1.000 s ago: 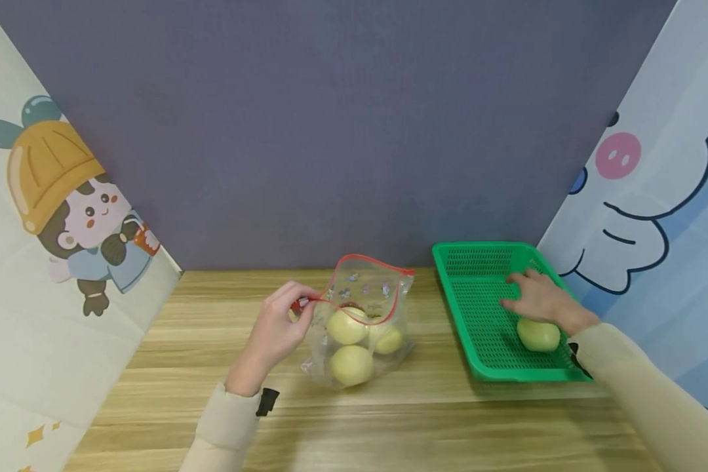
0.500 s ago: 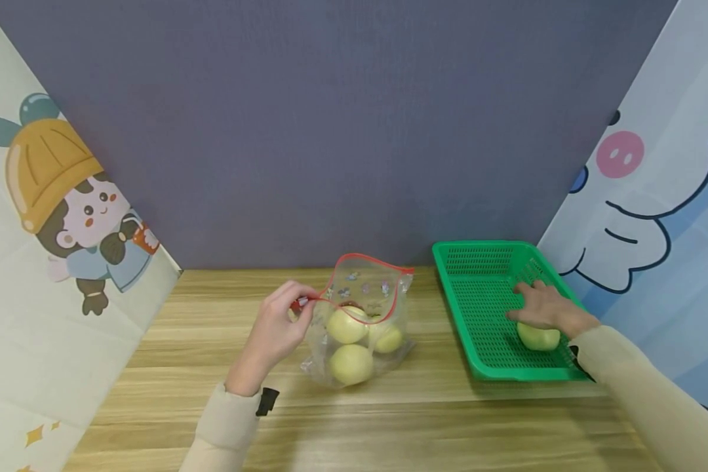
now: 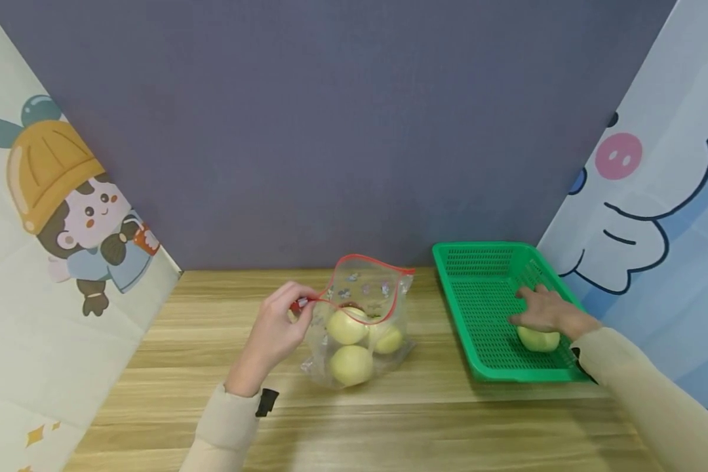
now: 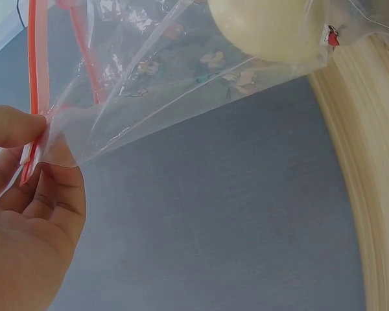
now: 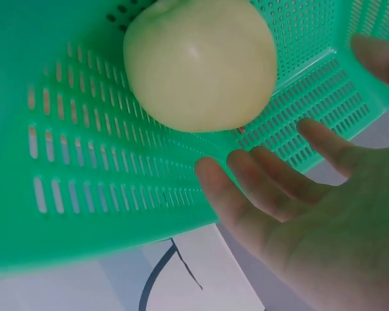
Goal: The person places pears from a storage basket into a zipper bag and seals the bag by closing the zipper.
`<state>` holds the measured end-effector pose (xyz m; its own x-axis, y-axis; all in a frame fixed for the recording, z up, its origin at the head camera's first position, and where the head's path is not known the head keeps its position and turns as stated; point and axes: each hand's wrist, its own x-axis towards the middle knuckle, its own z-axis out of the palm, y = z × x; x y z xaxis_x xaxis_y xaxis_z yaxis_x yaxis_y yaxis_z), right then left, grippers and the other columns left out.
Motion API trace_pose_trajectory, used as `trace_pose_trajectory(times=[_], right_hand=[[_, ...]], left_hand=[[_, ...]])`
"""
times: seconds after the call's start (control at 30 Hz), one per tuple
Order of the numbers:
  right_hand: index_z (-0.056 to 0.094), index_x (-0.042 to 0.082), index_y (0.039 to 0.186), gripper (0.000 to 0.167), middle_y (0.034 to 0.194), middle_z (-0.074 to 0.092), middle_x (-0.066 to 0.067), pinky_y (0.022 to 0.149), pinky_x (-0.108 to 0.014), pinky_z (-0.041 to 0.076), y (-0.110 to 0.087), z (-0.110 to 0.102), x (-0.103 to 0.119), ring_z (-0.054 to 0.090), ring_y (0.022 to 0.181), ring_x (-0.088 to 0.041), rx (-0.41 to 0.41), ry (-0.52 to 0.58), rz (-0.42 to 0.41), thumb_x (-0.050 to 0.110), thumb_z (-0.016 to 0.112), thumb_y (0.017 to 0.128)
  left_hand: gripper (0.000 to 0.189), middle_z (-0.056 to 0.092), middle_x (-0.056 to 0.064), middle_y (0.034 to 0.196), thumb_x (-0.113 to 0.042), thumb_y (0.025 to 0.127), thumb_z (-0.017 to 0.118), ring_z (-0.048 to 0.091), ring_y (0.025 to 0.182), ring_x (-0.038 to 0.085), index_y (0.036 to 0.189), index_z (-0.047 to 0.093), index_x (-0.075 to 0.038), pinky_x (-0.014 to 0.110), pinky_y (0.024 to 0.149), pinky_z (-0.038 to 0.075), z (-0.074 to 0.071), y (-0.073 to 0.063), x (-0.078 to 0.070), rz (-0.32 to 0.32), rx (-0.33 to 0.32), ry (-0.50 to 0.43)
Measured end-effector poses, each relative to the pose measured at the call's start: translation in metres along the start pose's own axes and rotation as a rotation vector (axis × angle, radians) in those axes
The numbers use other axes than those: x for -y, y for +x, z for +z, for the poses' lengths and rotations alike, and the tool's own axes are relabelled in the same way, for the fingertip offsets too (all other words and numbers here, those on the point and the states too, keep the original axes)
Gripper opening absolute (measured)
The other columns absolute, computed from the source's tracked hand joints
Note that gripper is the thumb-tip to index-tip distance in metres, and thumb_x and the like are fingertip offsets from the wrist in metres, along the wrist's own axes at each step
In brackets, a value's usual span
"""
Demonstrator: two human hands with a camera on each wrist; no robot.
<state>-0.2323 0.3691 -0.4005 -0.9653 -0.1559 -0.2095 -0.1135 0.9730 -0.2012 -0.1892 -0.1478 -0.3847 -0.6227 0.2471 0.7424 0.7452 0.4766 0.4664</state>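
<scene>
A clear zip bag with a red zip edge stands in the middle of the table, its mouth spread. Several pale yellow-green apples lie inside it. My left hand pinches the left end of the zip between thumb and fingers; the left wrist view shows the red strip in that pinch. To the right, one pale apple lies in a green plastic basket. Above it hovers my right hand, partly covering it. In the right wrist view the extended fingers are apart from the apple.
The wood-grain table runs up to a grey-blue panel at the back. Printed cartoon sheets flank it, with the right sheet close behind the basket.
My right hand has shifted slightly right and toward me, covering more of the basket's apple. The left hand and the bag have stayed in place.
</scene>
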Motion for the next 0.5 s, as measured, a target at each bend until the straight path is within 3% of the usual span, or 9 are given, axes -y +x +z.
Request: trace_pose_trajectory(times=[0.5], right_hand=[[0.045,-0.014,0.139,0.077,0.131,0.038,-0.05,0.087,-0.076,0.039,-0.01,0.015,-0.004,0.036,0.118,-0.072,-0.014,-0.017,-0.015,0.04,0.07,0.09]], left_hand=[[0.021,0.065,-0.001,0.088,0.012,0.084,0.072,0.055,0.074,0.01,0.096,0.072,-0.006,0.028,0.059,0.051,0.001,-0.001,0.001,-0.009,0.006,-0.003]])
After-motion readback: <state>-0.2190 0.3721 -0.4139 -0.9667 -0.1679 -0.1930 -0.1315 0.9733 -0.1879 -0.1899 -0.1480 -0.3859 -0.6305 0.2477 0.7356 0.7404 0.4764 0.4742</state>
